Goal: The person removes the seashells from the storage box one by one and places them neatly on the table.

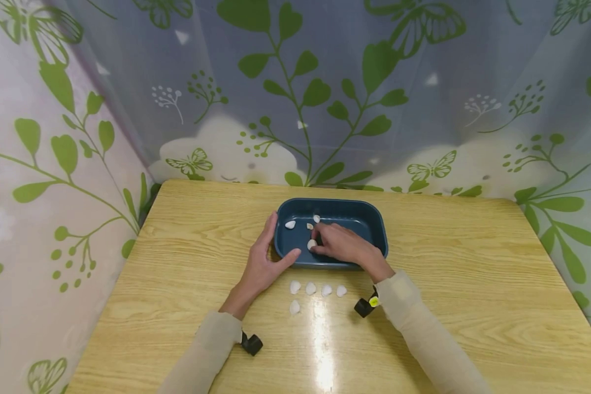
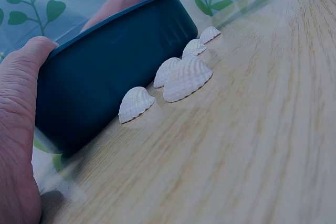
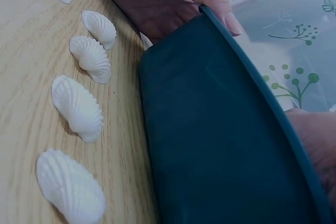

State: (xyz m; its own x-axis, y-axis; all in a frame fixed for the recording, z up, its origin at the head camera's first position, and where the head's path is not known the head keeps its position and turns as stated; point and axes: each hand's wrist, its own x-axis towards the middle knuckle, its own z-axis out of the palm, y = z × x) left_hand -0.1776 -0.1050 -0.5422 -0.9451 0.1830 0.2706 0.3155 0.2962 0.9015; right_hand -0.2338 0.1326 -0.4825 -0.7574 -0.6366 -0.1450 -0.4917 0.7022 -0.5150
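Note:
A dark blue plastic basin (image 1: 332, 266) stands on the table. My left hand (image 1: 263, 262) holds its left front corner, thumb over the rim and fingers along the outer side. Inside the basin, my right hand (image 1: 342, 243) pinches a white seashell (image 1: 312, 245) between thumb and fingers. Other shells lie on the basin floor: a white shell (image 1: 290, 224) to the left, a small yellowish shell (image 1: 310, 226) and a white shell (image 1: 317, 218) near the right fingertips. The basin wall hides the right fingers in both wrist views.
In front of the basin, several ribbed white shells (image 1: 311, 288) form a row on the wooden table (image 1: 448, 306). One more shell (image 1: 294, 307) lies below the row's left end. Patterned curtains (image 1: 295, 82) hang behind the table and at its sides.

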